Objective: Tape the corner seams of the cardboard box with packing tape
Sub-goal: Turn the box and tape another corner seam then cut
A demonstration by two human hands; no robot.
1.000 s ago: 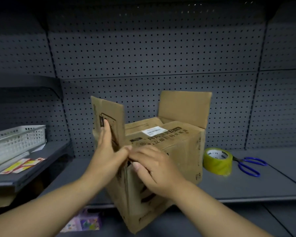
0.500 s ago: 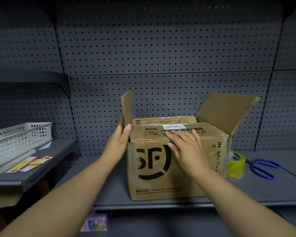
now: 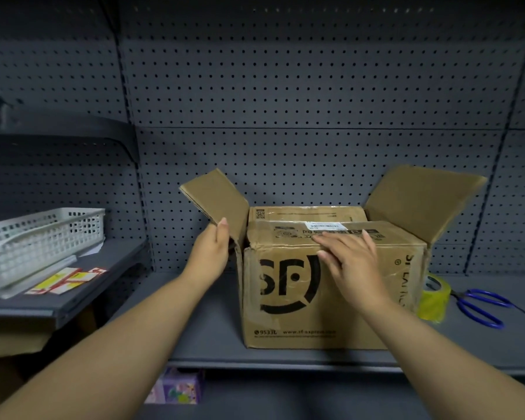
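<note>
The cardboard box (image 3: 288,301) sits on the shelf (image 3: 194,328) at centre-right of the frame, and the step goes best if the right hand (image 3: 349,262), grip released and flat, pins the top flap (image 3: 282,234) while the left hand (image 3: 214,250), fingers straight, folds the raised left flap (image 3: 215,195) squarely inward.

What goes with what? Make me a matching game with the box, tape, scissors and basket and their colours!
Things:
1. box
2. tape
3. scissors
4. basket

Colours:
A. blue handles
B. white
C. brown
D. yellow

Pairs: 1-C, 2-D, 3-A, 4-B
</note>
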